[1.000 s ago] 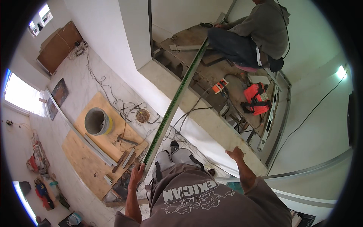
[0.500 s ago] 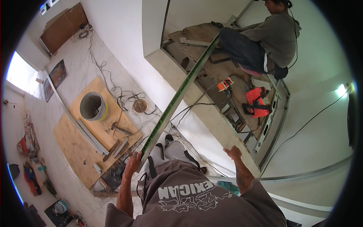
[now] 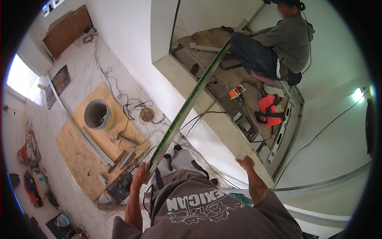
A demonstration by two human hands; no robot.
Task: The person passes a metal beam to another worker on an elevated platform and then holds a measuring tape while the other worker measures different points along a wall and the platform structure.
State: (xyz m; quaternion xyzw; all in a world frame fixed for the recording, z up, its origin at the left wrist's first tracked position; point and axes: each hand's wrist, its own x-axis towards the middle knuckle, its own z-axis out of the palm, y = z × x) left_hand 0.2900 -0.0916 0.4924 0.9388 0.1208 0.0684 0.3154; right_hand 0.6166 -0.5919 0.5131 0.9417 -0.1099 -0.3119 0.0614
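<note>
My left hand point(image 3: 141, 175) is closed around the near end of a long, straight metal bar point(image 3: 187, 104) with a dark green strip along its face. The bar slants up and away over a pale ledge point(image 3: 217, 125). Its far end lies by a co-worker point(image 3: 284, 42), who sits on the raised platform with an arm reaching toward it. On the edge of the same ledge rests my right hand point(image 3: 245, 163), its fingers bent over the edge; the fingertips are partly hidden.
An orange-red tool case point(image 3: 271, 109) and a spirit level point(image 3: 278, 139) lie on the platform. Dark cables point(image 3: 203, 113) hang over the ledge. Below left, a bucket point(image 3: 98, 114) and a hammer point(image 3: 127, 138) sit on a plywood sheet point(image 3: 75, 159). A metal strip point(image 3: 318, 185) runs at right.
The co-worker has leaned and turned the head slightly toward the bar. The bar and my hands keep nearly the same places.
</note>
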